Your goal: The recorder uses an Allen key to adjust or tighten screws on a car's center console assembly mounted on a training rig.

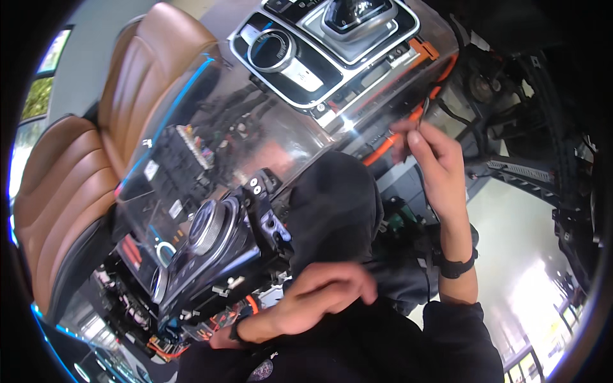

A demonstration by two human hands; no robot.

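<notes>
My right hand is raised beside an orange cable, its fingertips pinched together. A thin, dark metal piece sticks up from between the fingers; its exact kind cannot be made out. The cable runs along the edge of a transparent cover and passes close behind that hand. Nearer my body, my left hand hangs over my lap with its fingers loosely bent and apart. Motion blurs its fingertips, and nothing shows in it.
A gear shifter console with a round knob sits at the top. Another knob panel lies at lower left. Brown leather seats stand at the left. Dark metal framework rises on the right. My bent knee fills the middle.
</notes>
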